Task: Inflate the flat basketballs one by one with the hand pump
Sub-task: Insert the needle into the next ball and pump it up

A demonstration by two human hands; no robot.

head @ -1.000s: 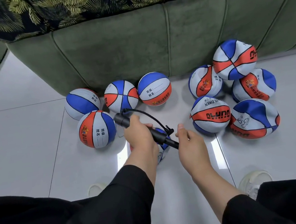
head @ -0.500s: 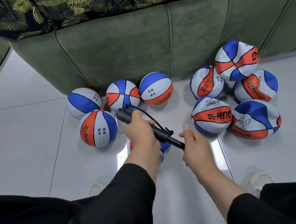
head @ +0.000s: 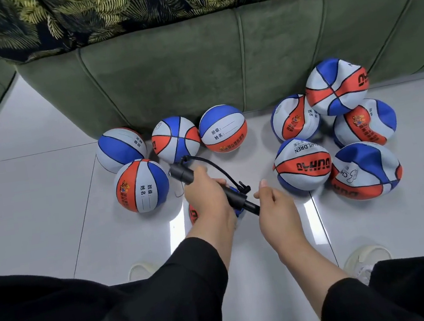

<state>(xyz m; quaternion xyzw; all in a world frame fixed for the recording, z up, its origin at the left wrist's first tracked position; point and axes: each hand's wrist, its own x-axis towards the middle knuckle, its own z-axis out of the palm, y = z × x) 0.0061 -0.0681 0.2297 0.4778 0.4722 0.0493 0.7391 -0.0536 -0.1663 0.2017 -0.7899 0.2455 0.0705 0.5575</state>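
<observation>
My left hand point(head: 206, 194) is wrapped around the barrel of a black hand pump point(head: 182, 175) that lies slanted over the floor. At the pump's near end my right hand point(head: 275, 205) is closed on the handle, with a short stretch of rod showing. A thin black hose point(head: 216, 166) loops from the pump's far end back toward my hands. Under my left hand lies a red, white and blue basketball point(head: 193, 214), mostly hidden. Several round basketballs point(head: 142, 189) sit at the left. Several dented, wrinkled basketballs point(head: 363, 170) are heaped at the right.
A green sofa point(head: 217, 57) with a leaf-print cover runs along the back, the balls resting against its base. My black-clothed legs fill the bottom of the view, with a pale shoe point(head: 366, 261) on the white tiled floor point(head: 34, 214) at each side.
My right hand has drawn back from the barrel, pulling the handle out a little. The left hand and the pump barrel have stayed roughly in place.
</observation>
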